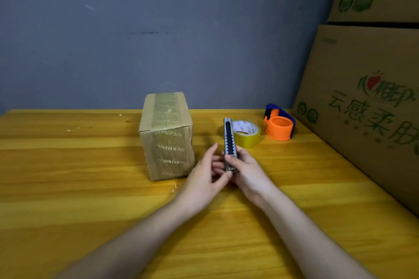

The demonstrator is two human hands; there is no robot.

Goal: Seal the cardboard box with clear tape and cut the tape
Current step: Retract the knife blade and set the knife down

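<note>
Both hands meet over the table just in front of the person: the right hand (246, 166) has its fingers curled round the lower end of a utility knife (230, 144), held upright with its tip pointing away, while the left hand (207, 173) touches the knife's base with thumb and loosely bent fingers, grasping nothing else. Whether the blade is out cannot be told.

Just beyond and to the left of the left hand stands the small cardboard box (167, 136), flaps closed, with glossy tape already running over its top and down the near face. Sealing therefore looks largely done; judging from the knife in hand, cutting, or retracting the blade and putting the knife down, is what remains. Beyond the right hand lies a roll of clear tape (247, 132), and further right an orange tape dispenser (279, 125).

All of this rests on a yellow wood-grain table (90, 188) against a grey-blue wall (158, 29). Large printed cartons (371, 102) are stacked at the far right.
</note>
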